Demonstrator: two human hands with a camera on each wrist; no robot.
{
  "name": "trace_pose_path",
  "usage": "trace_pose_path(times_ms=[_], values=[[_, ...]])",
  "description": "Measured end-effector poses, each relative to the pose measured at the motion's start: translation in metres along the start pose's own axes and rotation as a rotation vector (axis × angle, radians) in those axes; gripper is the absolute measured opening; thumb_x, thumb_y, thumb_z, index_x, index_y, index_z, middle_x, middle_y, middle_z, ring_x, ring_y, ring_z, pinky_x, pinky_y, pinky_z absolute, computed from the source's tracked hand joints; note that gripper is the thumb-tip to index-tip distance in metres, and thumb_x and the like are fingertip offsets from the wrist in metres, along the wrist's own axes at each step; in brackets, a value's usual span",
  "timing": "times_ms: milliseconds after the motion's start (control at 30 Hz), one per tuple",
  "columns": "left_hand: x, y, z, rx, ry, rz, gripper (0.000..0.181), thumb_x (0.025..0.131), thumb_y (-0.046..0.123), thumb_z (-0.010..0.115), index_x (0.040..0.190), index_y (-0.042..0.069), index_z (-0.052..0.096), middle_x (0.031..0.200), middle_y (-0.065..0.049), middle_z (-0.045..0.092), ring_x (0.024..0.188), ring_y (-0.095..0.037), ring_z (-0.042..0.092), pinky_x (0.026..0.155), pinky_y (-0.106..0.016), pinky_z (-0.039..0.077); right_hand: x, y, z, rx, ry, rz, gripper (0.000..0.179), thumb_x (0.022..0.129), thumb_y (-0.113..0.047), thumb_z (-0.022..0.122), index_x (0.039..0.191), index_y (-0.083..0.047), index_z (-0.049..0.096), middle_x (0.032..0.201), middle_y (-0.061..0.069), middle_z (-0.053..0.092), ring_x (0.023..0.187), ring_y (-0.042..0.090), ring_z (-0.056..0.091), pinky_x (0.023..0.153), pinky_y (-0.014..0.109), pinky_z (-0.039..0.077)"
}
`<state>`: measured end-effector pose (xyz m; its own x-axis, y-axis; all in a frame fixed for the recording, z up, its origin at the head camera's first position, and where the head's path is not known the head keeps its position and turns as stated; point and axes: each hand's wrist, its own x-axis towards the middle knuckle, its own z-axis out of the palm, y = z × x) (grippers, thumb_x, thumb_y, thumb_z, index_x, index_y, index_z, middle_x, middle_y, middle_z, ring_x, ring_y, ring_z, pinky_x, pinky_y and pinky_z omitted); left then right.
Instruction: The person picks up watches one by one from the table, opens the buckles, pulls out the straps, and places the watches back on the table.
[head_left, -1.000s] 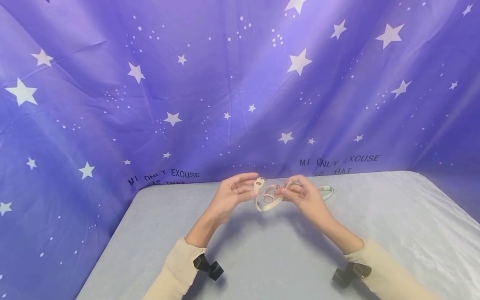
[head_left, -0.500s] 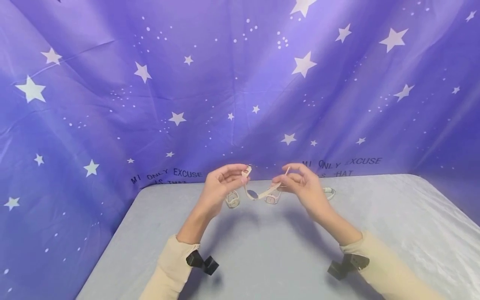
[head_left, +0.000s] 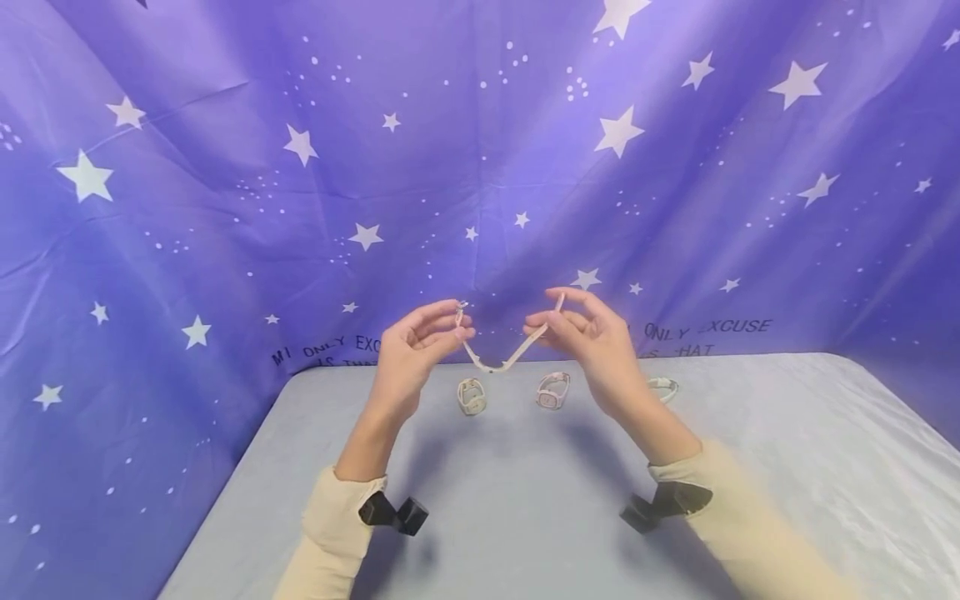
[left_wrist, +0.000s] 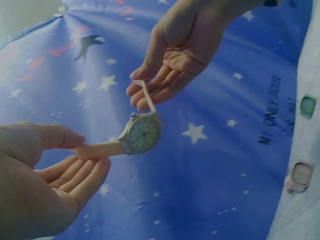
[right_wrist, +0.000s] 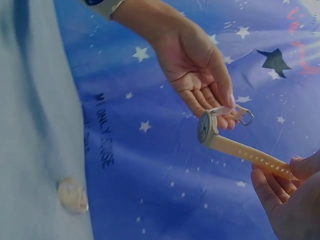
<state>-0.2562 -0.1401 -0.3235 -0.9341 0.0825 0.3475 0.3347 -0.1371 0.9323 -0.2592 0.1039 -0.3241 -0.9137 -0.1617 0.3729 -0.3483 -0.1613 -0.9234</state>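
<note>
A pale cream wristwatch (left_wrist: 144,134) with a round dial hangs in the air between both hands, its strap undone and sagging in a V in the head view. My left hand (head_left: 401,362) pinches the buckle end between thumb and fingers. The other end, a strap (right_wrist: 255,156) with a row of holes, is pinched by my right hand (head_left: 592,350). From the right wrist, a metal buckle (right_wrist: 247,118) shows beyond the left fingertips. Below the hands, a yellowish watch (head_left: 472,398) and a pinkish watch (head_left: 552,392) stand on the table.
A pale greenish watch (head_left: 663,388) lies farther right on the table, partly behind the right forearm. The table has a light grey-blue cloth (head_left: 517,500). A purple-blue curtain (head_left: 420,183) with white stars hangs along its back edge.
Both hands have risen and moved apart, stretching the watch into a wider V. Both tabletop watches below now show clear of the hands and the held watch.
</note>
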Motion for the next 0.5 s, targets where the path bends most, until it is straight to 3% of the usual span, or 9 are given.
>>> trace_pose_path(times_ms=[267, 500], values=[[0.004, 0.012, -0.032, 0.086, -0.023, -0.072, 0.039, 0.093, 0.000, 0.067, 0.131, -0.009, 0.060, 0.099, -0.001, 0.079, 0.091, -0.014, 0.077, 0.090, -0.039, 0.062, 0.016, 0.005, 0.033, 0.100, -0.029, -0.038, 0.035, 0.102, -0.006, 0.058, 0.137, -0.005, 0.054, 0.097, -0.001, 0.078, 0.096, 0.016, 0.076, 0.093, 0.039, 0.061], [0.008, 0.018, -0.070, 0.123, -0.079, -0.167, 0.034, 0.097, 0.002, 0.062, 0.128, -0.009, 0.055, 0.093, 0.003, 0.078, 0.091, -0.014, 0.077, 0.090, -0.038, 0.062, 0.029, 0.022, 0.055, 0.159, -0.050, 0.040, 0.036, 0.102, -0.004, 0.059, 0.137, -0.001, 0.053, 0.095, 0.001, 0.077, 0.092, 0.016, 0.076, 0.090, 0.041, 0.062]])
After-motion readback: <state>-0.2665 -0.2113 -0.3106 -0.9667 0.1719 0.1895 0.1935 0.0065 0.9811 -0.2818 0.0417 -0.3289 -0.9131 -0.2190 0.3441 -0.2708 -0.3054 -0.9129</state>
